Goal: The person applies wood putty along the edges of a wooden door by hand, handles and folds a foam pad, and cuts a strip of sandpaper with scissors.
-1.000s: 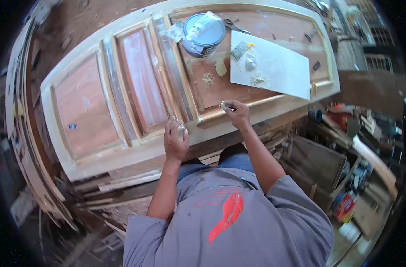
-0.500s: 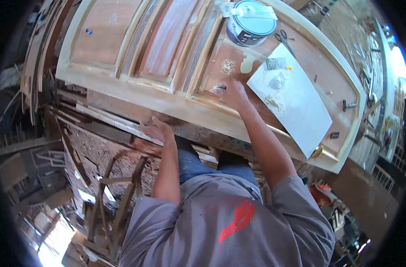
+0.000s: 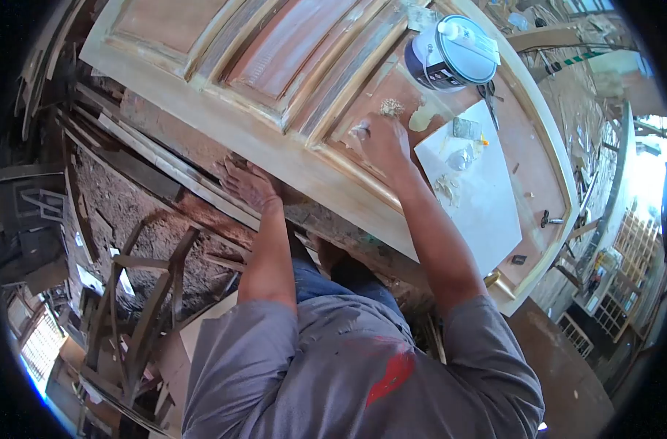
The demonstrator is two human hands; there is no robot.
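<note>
The small tool [image 3: 360, 132] pinched in the right hand [image 3: 382, 144] is mostly covered by the fingers, so only a pale, smeared tip shows and its exact kind cannot be made out (a scraper or putty blade, perhaps). The far end of the wooden door [image 3: 289, 154] runs out of the top of the view, and the left hand's [image 3: 247, 183] fingers are partly lost against the rough timber under the door's near edge. The right arm reaches forward across the door's frame, wrist slightly bent, fingers closed around the tool with its tip pressed on the moulding at the corner of a reddish panel. The left arm stretches down and forward, its hand spread open, palm down, resting on the stacked boards [image 3: 165, 164] just below the door and holding nothing. Just beyond the right hand lie a small heap of sawdust [image 3: 391, 107] and a pale smear of filler [image 3: 421, 117]; a white sheet [image 3: 480, 205] with blobs of filler lies to its right, and a lidded tin [image 3: 452, 55] stands farther up on the same panel.
</note>
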